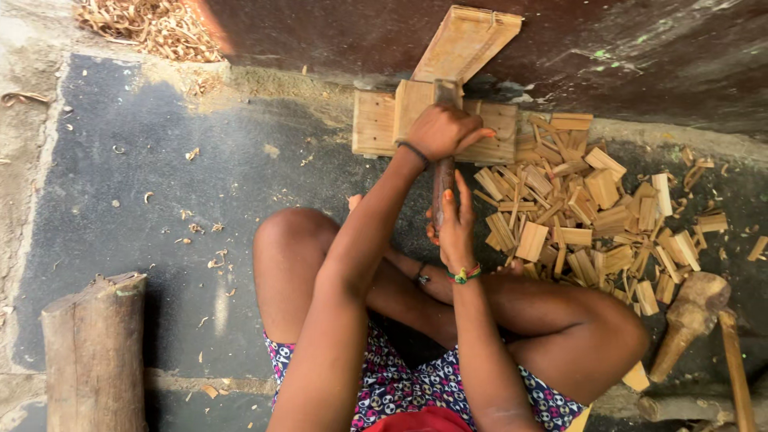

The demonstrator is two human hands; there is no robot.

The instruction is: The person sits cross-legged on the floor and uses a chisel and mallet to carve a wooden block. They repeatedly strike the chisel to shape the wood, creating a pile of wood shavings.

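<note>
Head view. The person sits cross-legged on the floor [144, 208], both arms reaching forward. The left hand [444, 132] is closed, its fingers [472, 136] wrapped over the upper end of a dark blade tool [442, 180] where that end meets the wooden block jig [376, 120]. The right hand [454, 224] sits just below the left, its fingers [462, 196] clamped together round the lower shaft of the same tool. The tool runs roughly straight between the two grips, its top pressed against the jig. A slanted plank [464, 44] rises from the jig beyond the left fingers, leaning on the wall [640, 48]. To the right of both sets of fingers lies a heap of split wood pieces [576, 216], near but not touching them. Further right of the right fingers, well apart, lies a wooden mallet [688, 320]. Well to the left of the fingers stands a log stump [96, 352]. Wood shavings [152, 28] lie far beyond, upper left.
</note>
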